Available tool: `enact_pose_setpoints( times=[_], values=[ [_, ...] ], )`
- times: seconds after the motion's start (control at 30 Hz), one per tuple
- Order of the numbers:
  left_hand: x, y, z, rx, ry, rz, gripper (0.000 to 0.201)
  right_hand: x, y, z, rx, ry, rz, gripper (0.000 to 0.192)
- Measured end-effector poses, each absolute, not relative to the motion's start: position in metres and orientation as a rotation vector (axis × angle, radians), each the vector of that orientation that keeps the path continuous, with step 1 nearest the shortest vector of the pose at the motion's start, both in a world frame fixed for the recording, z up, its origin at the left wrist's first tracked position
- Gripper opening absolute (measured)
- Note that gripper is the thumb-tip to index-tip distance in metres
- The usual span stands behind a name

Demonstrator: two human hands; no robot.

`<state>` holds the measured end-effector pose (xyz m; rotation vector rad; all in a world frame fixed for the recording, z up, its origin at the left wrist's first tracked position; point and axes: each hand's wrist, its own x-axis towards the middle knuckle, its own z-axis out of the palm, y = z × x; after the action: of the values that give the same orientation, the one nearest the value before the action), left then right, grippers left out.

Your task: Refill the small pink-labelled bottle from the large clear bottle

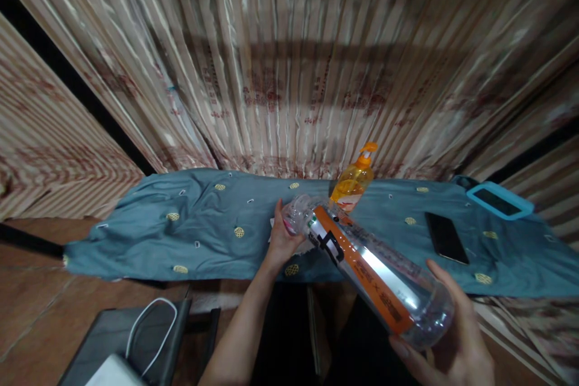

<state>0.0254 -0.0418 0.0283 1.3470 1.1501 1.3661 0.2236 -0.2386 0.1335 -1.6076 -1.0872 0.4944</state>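
Head view: a person at a cloth-covered surface, both bare hands on one large bottle.
Bottle: clear plastic bottle (368, 265) with an orange label, lying tilted across the middle of the frame, base toward 4 o'clock and near the camera, neck toward 10 o'clock. It looks empty or nearly so.
Right hand: right hand (446, 338) cups the base from below at 4 o'clock, fingers curled up around the rounded end, grasping the bottle.
Left hand: left hand (283, 238) is wrapped about the neck end at 10 o'clock; the cap itself is hidden behind the fingers, so whether it is on cannot be told.
Step in hand: by the look of it, the bottle is being held level between the two hands and worked at the neck, perhaps the cap being turned.
Next move calls for: a firm hold at the base so the body does not spin, while the far hand does the twisting.
Dispenser: orange pump bottle (353, 181) stands upright just behind the neck, toward 12 o'clock.
Phone: dark phone (446, 238) lies flat on the cloth at 2 o'clock, apart from the hands.
Case: blue-rimmed device (497, 200) further out at 2 o'clock.
Cloth: blue-grey cloth (158, 241) with small yellow motifs.
Backdrop: striped curtain (289, 60) fills 12 o'clock.
Low left: white cable (149, 325) at 7 o'clock.
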Motion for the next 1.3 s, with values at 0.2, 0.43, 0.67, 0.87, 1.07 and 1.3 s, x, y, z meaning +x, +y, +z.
enact_pose_setpoints(
  times=[0.2,0.43,0.67,0.87,1.07,1.3],
  values=[
    [0.026,-0.042,0.031,1.358,1.157,1.361,0.127,0.224,-0.239,0.132,-1.608,-1.085,0.513,0.105],
    [0.026,-0.043,0.031,1.371,1.149,1.378,0.130,0.225,-0.239,0.131,-1.605,-1.116,0.490,0.103],
    [0.023,-0.043,0.031,1.397,1.148,1.382,0.136,0.219,-0.239,0.136,-1.602,-1.050,0.526,0.104],
    [0.019,-0.042,0.026,1.410,1.154,1.360,0.127,0.221,-0.239,0.134,-1.608,-1.051,0.534,0.108],
    [0.014,-0.042,0.023,1.436,1.211,1.409,0.122,0.224,-0.239,0.128,-1.629,-1.086,0.525,0.107],
    [0.015,-0.037,0.032,1.490,1.194,1.407,0.116,0.224,-0.237,0.129,-1.622,-1.068,0.542,0.107]
  ],
)
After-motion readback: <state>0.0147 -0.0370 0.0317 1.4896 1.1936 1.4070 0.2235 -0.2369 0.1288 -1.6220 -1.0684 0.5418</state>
